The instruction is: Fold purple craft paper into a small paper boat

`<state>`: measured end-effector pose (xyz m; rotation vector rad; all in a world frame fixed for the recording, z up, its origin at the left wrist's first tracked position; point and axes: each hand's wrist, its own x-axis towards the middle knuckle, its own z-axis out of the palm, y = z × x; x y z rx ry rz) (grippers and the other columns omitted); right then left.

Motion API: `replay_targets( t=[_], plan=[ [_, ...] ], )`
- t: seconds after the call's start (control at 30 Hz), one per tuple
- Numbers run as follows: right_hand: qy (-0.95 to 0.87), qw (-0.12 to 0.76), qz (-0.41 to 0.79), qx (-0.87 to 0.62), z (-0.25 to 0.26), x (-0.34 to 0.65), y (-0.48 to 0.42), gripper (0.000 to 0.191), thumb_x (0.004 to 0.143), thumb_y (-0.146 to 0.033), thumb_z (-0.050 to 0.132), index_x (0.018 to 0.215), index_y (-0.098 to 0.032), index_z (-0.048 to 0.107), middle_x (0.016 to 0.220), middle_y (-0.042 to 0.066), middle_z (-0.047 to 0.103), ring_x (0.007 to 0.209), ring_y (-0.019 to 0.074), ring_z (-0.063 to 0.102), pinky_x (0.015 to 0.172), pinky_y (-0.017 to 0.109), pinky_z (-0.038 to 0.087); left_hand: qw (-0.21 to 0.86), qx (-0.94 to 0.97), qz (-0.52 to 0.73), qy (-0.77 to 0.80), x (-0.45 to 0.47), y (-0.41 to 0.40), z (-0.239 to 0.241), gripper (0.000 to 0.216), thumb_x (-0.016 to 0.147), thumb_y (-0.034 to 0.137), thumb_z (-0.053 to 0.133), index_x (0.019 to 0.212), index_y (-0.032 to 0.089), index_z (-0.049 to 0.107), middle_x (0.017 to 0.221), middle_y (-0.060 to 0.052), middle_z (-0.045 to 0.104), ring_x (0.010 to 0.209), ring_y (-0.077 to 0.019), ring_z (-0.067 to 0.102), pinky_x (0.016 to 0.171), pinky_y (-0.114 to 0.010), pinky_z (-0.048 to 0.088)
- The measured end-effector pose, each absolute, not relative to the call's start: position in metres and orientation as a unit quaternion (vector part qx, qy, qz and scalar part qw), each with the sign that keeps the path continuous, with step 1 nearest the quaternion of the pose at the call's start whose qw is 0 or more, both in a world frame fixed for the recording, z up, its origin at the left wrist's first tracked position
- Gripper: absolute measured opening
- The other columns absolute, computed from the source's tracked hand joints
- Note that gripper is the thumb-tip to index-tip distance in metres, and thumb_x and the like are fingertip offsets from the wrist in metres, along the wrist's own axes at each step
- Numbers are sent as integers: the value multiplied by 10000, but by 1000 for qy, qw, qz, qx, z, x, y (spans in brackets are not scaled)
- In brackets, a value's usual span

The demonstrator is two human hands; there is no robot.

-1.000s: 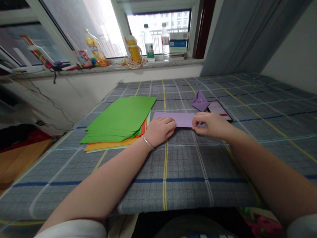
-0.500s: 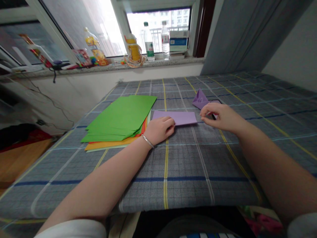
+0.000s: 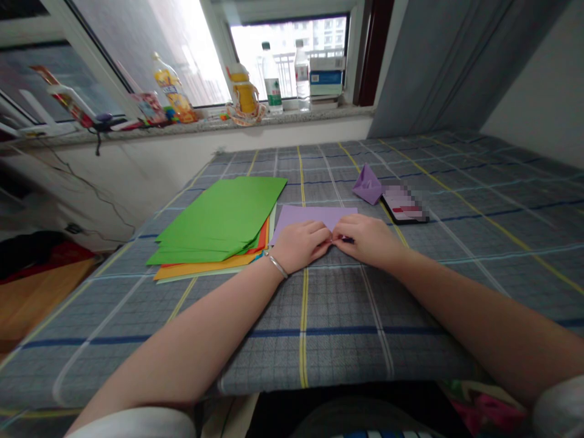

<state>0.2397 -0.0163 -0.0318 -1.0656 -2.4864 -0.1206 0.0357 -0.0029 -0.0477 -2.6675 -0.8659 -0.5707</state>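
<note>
A sheet of purple paper [image 3: 314, 213] lies in front of me, its near edge mostly covered by my hands. My left hand [image 3: 302, 243], with a silver bangle at the wrist, has its fingers closed on that near edge. Close against it, my right hand [image 3: 367, 239] pinches the same edge, thumb and index finger together. The fingertips of both hands nearly meet at the middle of the edge. Beyond my right hand stands a folded purple paper piece [image 3: 367, 184], pointed at the top. It touches or nearly touches a phone [image 3: 404, 207] with a partly blurred screen.
Left of my hands lies a stack of green paper [image 3: 223, 213] with orange paper [image 3: 201, 269] and other colours beneath. The plaid tablecloth [image 3: 274, 334] covers the table. Along the windowsill [image 3: 205, 125] stand bottles, a yellow flask [image 3: 245, 94] and boxes [image 3: 326, 79].
My right hand has moved left and nearer from beside the phone to the purple sheet, and now pinches its near edge beside my left hand. The phone is uncovered.
</note>
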Motion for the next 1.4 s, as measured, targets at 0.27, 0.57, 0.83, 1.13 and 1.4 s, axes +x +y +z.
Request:
replay_targets(
  t=[0.27,0.57,0.83,1.13,1.4],
  plan=[
    [-892,249,28,-376,-36,249,-6,64,797,-205,588,765,-210,644,803,12,661,774,162,575,697,271,392,140,-927,-203,-284,33,2,-47,151,918,255,480,859,188,602,850,-24,659,774,-149,591,686,-259,437],
    [-883,270,104,-369,-32,269,3,38,752,-201,600,734,-202,634,759,10,647,689,145,563,654,265,404,150,-921,-215,-288,30,4,-41,129,874,221,514,804,184,616,771,-18,660,719,-157,594,680,-275,419],
    [-880,270,150,-361,-30,285,10,6,735,-193,613,735,-198,609,705,-6,610,651,131,542,619,251,411,152,-922,-214,-284,18,8,-34,115,857,214,536,774,184,609,760,-13,655,718,-160,565,710,-288,411],
    [-879,251,201,-352,-24,293,10,20,735,-189,606,740,-192,625,722,-1,618,659,125,553,634,251,425,73,-926,-196,-314,14,6,-30,53,820,205,571,785,186,606,768,-11,640,724,-153,566,701,-275,410],
    [-862,234,232,-385,-24,300,13,38,725,-218,604,739,-191,626,718,5,630,667,136,562,643,263,439,12,-928,-185,-322,7,7,-23,49,802,187,559,762,183,589,750,-8,622,707,-142,560,704,-265,422]
  ],
)
